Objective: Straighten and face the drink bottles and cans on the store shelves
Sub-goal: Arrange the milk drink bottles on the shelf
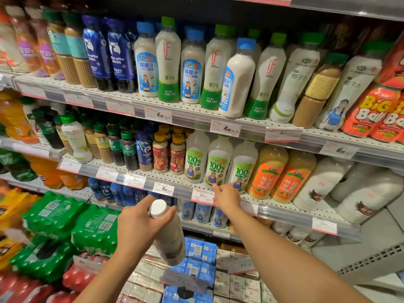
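Observation:
My left hand point(137, 221) grips a white-capped milky bottle point(172, 241) by its neck, held in front of the lower shelves. My right hand point(226, 196) reaches to the middle shelf point(284, 206), its index finger touching the base of a "100%" coconut water bottle point(217, 162). Two more such bottles point(195, 158) stand either side of it. Orange-labelled juice bottles point(263, 173) and large white coconut milk bottles point(319, 184) follow to the right. On the top shelf, one blue-capped coconut milk bottle point(238, 79) leans, label turned sideways.
Coffee bottles point(113, 145) fill the middle shelf's left. Green shrink-wrapped packs point(65, 226) and red packs point(26, 289) sit low on the left. Blue and white cartons point(196, 254) lie below my hands. Price tags point(202, 195) line the shelf rails.

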